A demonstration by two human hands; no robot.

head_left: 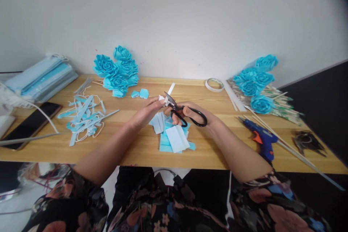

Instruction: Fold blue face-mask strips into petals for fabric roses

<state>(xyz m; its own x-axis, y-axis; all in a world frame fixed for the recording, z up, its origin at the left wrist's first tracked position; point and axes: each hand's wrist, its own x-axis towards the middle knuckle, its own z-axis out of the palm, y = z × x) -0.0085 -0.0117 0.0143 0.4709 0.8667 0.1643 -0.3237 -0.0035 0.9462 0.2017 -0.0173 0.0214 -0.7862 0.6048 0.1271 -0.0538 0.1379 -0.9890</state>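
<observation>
My right hand [178,115] is wrapped through the black handles of a pair of scissors [199,117]. The blades point up and left, towards my left hand [148,111]. Between its pinched fingertips my left hand holds a small white piece [162,98], right at the blades; whether they are cutting it I cannot tell. Just beyond the blades a narrow white strip [171,88] shows. Below both hands lies a loose pile of cut pale-blue and bright-blue fabric pieces [177,139], and two small blue pieces [143,93] lie farther back.
Left: folded face masks [40,76], a phone [32,125], a cable and a heap of cut strips with ear loops [85,117]. At the back are blue flowers [119,70]. Right: a tape roll [214,85], more flowers [251,83], sticks and a blue glue gun [262,139].
</observation>
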